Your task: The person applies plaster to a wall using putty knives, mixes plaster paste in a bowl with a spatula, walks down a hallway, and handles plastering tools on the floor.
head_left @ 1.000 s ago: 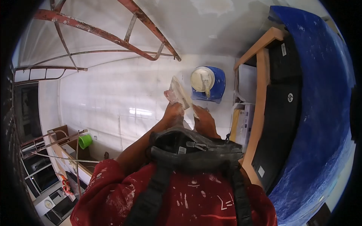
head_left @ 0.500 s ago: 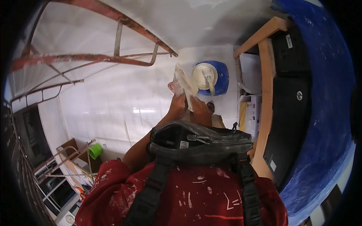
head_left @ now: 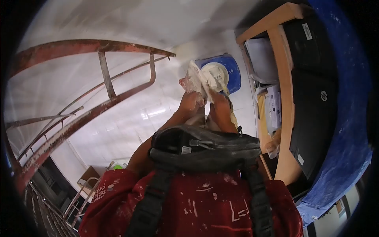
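My left hand (head_left: 192, 102) is closed round a plaster-smeared tool (head_left: 194, 77) whose pale, coated blade points up and away from me. Close beside it, my right hand (head_left: 219, 103) is closed at the tool's lower right edge; what its fingers grip is too small to make out. Just beyond my right hand stands a round bucket (head_left: 208, 68) of cream-coloured paste, with a coated spatula (head_left: 218, 77) lying across its top. Under the bucket is a blue tray (head_left: 233, 73).
Rusty red scaffolding (head_left: 79, 46) spans the left. On the right are a wooden shelf frame (head_left: 285, 98) with papers and boxes, black HP boxes (head_left: 316, 118) and a blue sheet (head_left: 351, 98). A black bag (head_left: 205, 152) hangs at my chest.
The view has shifted, so the scaffolding looks larger and lower at left. Both hands and the tool appear closer to the bucket, and the green container is now mostly hidden.
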Tool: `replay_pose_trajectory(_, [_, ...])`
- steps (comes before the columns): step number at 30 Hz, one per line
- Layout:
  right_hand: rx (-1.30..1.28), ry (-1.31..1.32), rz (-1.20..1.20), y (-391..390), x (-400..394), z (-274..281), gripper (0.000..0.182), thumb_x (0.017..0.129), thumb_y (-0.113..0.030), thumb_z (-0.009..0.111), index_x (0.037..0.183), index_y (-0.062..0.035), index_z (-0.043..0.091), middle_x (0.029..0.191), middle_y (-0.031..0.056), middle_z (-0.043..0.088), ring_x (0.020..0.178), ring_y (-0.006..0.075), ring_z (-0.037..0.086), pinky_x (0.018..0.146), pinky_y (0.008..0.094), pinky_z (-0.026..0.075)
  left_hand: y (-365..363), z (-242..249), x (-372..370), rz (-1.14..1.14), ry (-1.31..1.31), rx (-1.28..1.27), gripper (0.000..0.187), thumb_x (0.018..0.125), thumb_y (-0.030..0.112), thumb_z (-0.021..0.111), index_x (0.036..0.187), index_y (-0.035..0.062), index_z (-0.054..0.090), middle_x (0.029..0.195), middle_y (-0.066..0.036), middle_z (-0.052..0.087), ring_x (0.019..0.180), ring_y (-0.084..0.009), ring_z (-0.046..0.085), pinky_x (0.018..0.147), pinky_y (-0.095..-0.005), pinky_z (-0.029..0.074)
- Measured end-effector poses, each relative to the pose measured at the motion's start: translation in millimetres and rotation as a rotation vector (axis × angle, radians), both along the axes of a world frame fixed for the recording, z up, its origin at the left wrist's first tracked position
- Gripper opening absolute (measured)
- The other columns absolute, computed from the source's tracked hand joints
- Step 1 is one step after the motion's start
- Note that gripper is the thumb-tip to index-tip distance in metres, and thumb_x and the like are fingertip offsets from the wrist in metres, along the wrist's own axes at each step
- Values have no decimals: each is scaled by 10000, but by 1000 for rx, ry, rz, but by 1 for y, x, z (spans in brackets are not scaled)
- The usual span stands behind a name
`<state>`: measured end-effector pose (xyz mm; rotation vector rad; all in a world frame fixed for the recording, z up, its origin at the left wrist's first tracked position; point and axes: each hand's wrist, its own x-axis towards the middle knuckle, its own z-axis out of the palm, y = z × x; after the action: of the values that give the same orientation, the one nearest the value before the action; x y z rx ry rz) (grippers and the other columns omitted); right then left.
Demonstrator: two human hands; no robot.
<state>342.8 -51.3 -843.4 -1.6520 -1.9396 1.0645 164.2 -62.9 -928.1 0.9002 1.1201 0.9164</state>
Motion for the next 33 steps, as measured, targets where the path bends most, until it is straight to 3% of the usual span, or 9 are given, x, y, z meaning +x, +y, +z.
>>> replay_pose_trajectory(3, [111,-152,87,-8,5,-22,583,757,11,582,1333,-64,527,1213,177,620,1115,371,574,933,462,431,30,25,7,171,-566,-489,335,894,93,537,1216,-1,531,1062,-99,626,877,-205,632,723,-331,506])
replay_pose_trajectory(11, [21,-149,126,-2,24,-34,626,728,73,603,1333,-79,549,1269,154,605,1136,345,572,896,474,438,33,10,17,126,-620,-534,416,902,103,535,1302,6,481,1115,-131,630,917,-234,643,730,-336,526])
replay_pose_trajectory(15, [-176,-237,107,19,27,-56,570,779,-40,633,1336,-118,541,1336,71,584,1261,246,512,1061,489,326,32,-17,23,139,-543,-550,438,902,124,560,1318,18,473,1121,-135,634,918,-229,637,745,-323,521])
replay_pose_trajectory(18, [-74,-264,190,22,27,-67,569,781,-50,642,1337,-108,533,1347,87,571,1257,264,514,1039,490,351,43,-21,37,255,-568,-522,392,892,139,585,1260,28,508,1066,-119,649,867,-224,640,698,-315,517])
replay_pose_trajectory(20, [-25,-268,171,20,27,-73,566,781,-56,651,1332,-94,531,1364,98,555,1251,276,515,1020,482,375,36,-33,31,-16,-132,-302,283,892,112,579,1162,30,559,1018,-106,651,822,-220,639,676,-319,513])
replay_pose_trajectory(24, [-104,-180,159,40,30,-85,600,747,-103,717,1316,-64,532,1338,120,570,1221,302,538,982,472,407,16,-84,22,-209,92,41,74,882,54,576,928,29,629,868,-94,643,729,-212,630,624,-340,500])
replay_pose_trajectory(27, [-44,-131,133,32,22,-92,568,733,-63,671,1292,-56,564,1288,156,600,1184,335,562,962,478,423,47,-11,44,255,-422,-753,101,868,22,559,796,24,630,774,-106,630,669,-208,618,575,-345,481])
replay_pose_trajectory(29, [-173,-96,13,43,20,-83,517,759,68,509,1252,-42,614,1242,213,622,1150,380,583,961,493,433,28,-49,38,158,-420,-647,85,864,21,547,831,3,623,784,-109,636,661,-206,618,560,-348,480])
replay_pose_trajectory(33, [-97,-52,93,46,20,-98,473,767,-10,580,1237,-43,616,1164,212,647,1124,377,596,934,493,443,42,-28,30,95,-383,-674,128,867,22,523,938,-34,613,868,-108,652,689,-198,629,580,-356,498])
